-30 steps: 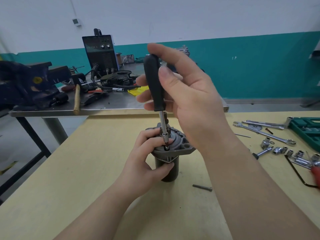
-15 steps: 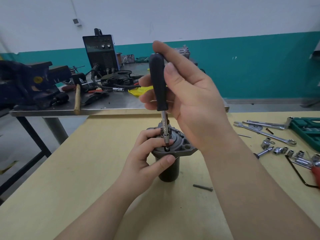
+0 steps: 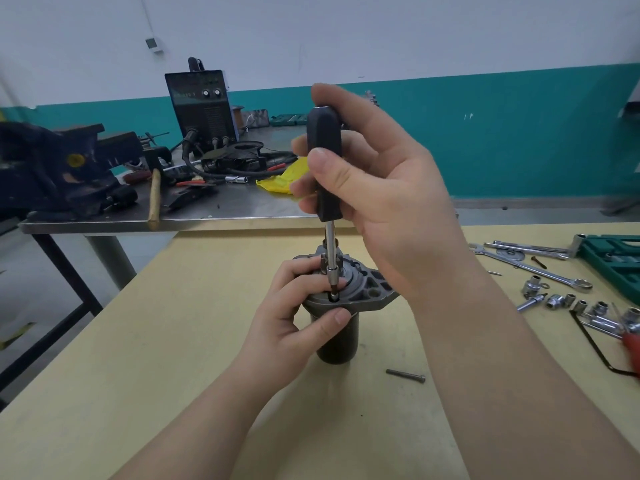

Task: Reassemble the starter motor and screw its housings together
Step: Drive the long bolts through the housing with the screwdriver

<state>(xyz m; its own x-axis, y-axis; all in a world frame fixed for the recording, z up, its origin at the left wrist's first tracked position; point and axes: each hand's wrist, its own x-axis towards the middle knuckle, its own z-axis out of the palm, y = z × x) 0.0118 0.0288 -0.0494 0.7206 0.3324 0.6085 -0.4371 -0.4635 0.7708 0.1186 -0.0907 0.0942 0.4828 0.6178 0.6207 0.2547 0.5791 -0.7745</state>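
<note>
Pale wooden surface [image 3: 138, 358] is carrying the motor [image 3: 337, 337], standing upright at its middle. My left hand [image 3: 294, 327] is clamping its flange while my right hand [image 3: 374, 188], curled round the driver [image 3: 325, 168], is twisting; the handle has straightened since a second ago, so the screw is seating. One loose bolt [image 3: 405, 375] is waiting beside the motor. Far right, the green case [image 3: 613, 258] is lying open, contents unclear.

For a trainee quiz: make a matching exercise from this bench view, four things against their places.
Things:
1. screwdriver
2. starter motor
3. loose bolt
4. hammer

Places:
A. lying on the wooden table, right of the motor
B. on the metal bench behind
C. gripped in the right hand
D. upright, steadied by the left hand

Pairs: 1-C, 2-D, 3-A, 4-B
</note>
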